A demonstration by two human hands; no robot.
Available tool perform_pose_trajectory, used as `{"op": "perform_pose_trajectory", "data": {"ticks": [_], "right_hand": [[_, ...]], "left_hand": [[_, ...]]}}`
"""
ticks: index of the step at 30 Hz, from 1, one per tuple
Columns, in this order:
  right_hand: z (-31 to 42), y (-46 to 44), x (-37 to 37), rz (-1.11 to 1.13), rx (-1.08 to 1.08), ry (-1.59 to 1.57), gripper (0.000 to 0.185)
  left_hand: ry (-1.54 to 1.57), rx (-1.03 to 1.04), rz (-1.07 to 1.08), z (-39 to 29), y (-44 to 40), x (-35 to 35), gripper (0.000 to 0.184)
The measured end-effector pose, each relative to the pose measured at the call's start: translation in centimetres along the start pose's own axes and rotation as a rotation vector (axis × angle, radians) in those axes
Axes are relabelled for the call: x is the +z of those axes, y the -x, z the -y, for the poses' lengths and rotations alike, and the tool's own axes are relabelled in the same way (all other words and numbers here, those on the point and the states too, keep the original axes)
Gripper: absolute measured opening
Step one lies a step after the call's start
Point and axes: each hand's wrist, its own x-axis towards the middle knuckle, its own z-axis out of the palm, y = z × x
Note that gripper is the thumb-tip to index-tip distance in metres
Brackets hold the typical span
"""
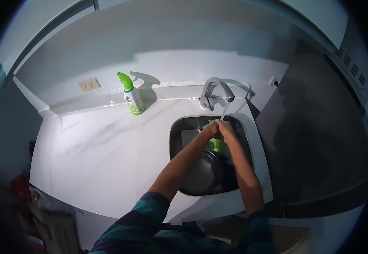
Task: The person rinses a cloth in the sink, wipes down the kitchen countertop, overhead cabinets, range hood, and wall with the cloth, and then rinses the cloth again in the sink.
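Over the sink [177, 186], my left hand [212, 129] and my right hand [225, 127] are pressed together, closed around a bright green cloth [217, 146]. Part of the cloth hangs below my fingers, and a bit shows beside my left hand. From the grey faucet [211, 91] a thin stream of water falls onto my hands. Below them in the sink sits a round dark pot or pan [199, 174], partly hidden by my left forearm. A pale rectangular item [189, 137] lies at the sink's left side.
A green and white spray bottle [133, 100] stands on the white marbled counter [95, 148] near the back wall. Wall outlets [89, 84] are behind it. Right of the sink rises a large dark grey surface [319, 139]. A cardboard box [285, 233] is below the counter.
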Motion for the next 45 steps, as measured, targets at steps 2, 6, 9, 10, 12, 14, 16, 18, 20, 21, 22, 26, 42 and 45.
{"op": "perform_pose_trajectory", "data": {"ticks": [2, 6, 9, 10, 12, 14, 16, 18, 20, 21, 22, 26, 42, 45], "right_hand": [[-1.9, -0.7, 0.3, 0.108, 0.118, -0.458, 0.045], [-6.4, -4.7, 1.2, 0.207, 0.336, -0.927, 0.050], [-10.9, -6.6, 3.8, 0.114, 0.192, -1.004, 0.062], [-10.5, -5.7, 4.0, 0.117, 0.241, -0.961, 0.061], [-8.8, -3.7, 3.9, 0.077, 0.299, -0.914, 0.057], [-5.3, -1.1, 3.6, -0.005, 0.313, -0.908, 0.051], [-5.9, -5.5, 5.4, -0.220, 0.189, -0.856, 0.049], [-6.4, -6.1, 5.3, -0.507, 0.044, -0.181, 0.048], [-2.7, -1.9, 3.8, -0.610, -0.116, 0.190, 0.048], [-4.1, -2.6, 3.1, -0.623, -0.219, 0.195, 0.047], [-5.9, -3.6, 1.6, -0.483, -0.173, 0.351, 0.045], [-10.8, -4.4, 0.7, -0.535, -0.616, 0.549, 0.028], [-8.2, -0.1, 3.6, -0.071, 0.015, -0.658, 0.031], [-8.9, 0.2, 3.6, -0.235, 0.025, -0.708, 0.027]], "left_hand": [[0.038, -0.138, 0.109, -1.9, -1.2, -2.6, 0.030], [0.368, -0.958, -0.092, -6.7, -2.3, -7.0, 0.030], [0.498, -0.882, -0.189, -6.0, -1.5, -8.5, 0.031], [0.704, -0.900, -0.272, -5.0, -1.4, -7.9, 0.029], [1.119, -0.910, -0.441, -4.1, -0.8, -6.9, 0.027], [1.455, -0.900, -0.653, -4.8, 0.1, -6.0, 0.023], [1.300, -0.847, -0.790, -2.6, 0.7, -1.0, 0.022], [0.672, -1.076, -0.582, -3.4, 1.5, -1.3, 0.028], [0.582, -1.092, -0.311, -3.9, 1.3, -1.5, 0.032], [0.595, -1.108, -0.384, -3.9, 0.9, -0.7, 0.035], [0.603, -1.076, -0.334, -4.1, 0.6, -1.4, 0.035], [0.441, -0.938, -0.191, -4.9, -0.5, -5.5, 0.027], [0.026, -1.054, -0.954, 12.7, 19.4, -27.4, 0.094], [-0.024, -0.861, -0.808, 13.0, 17.5, -26.6, 0.084]]}}
